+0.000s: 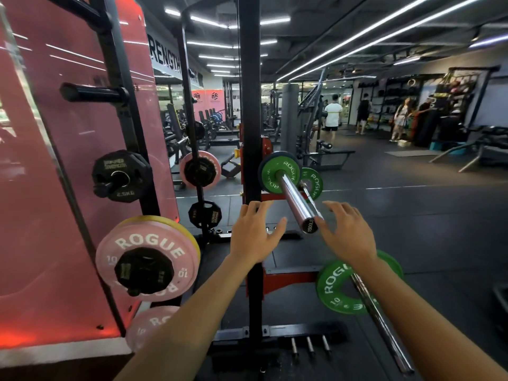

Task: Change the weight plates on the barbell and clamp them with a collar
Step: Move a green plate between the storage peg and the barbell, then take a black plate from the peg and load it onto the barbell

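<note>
In a gym rack, a green Rogue plate (279, 176) sits on the barbell sleeve (295, 200); left hand (254, 233) and right hand (347, 232) hover spread, empty, flanking its end.

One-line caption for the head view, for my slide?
Both open hands, left and right, flank the bare barbell sleeve holding one green plate.
</note>
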`<state>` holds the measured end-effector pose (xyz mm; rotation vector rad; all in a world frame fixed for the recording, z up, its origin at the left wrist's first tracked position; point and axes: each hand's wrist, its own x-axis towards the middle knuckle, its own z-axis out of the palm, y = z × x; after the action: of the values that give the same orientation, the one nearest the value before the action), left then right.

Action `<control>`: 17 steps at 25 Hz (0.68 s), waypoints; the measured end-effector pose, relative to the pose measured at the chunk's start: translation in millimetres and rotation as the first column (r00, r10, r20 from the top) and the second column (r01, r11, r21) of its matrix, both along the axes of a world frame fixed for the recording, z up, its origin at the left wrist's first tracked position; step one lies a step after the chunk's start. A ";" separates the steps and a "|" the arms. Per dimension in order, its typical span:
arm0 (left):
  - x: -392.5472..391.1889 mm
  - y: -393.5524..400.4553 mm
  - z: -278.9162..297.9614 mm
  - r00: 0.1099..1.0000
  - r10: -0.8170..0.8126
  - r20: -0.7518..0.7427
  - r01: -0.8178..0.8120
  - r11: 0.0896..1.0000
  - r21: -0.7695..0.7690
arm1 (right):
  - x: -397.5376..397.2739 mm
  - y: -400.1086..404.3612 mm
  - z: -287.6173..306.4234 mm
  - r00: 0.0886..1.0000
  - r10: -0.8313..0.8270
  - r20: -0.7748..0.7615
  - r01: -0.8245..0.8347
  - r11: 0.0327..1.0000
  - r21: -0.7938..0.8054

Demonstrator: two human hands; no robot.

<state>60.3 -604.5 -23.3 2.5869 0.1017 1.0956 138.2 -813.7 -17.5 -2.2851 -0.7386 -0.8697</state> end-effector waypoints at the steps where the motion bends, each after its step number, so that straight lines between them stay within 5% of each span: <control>1: -9.2 6.9 0.3 1.000 -0.012 0.004 0.012 1.000 0.004 | -9.1 7.6 1.3 1.000 -0.002 0.009 0.002 1.000 0.003; 9: -114.7 107.0 -2.6 0.997 0.081 0.003 -0.081 0.997 -0.013 | -102.2 116.4 5.9 0.995 0.084 -0.060 -0.088 0.994 -0.064; 17: -266.3 231.3 -10.9 0.934 0.354 0.041 -0.347 0.929 -0.127 | -203.4 279.5 13.0 0.922 0.386 -0.021 -0.386 0.916 -0.110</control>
<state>-206.0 -373.3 -34.2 2.4826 0.6171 1.2459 -65.2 -534.2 -4.4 -2.1232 -1.2171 -0.6554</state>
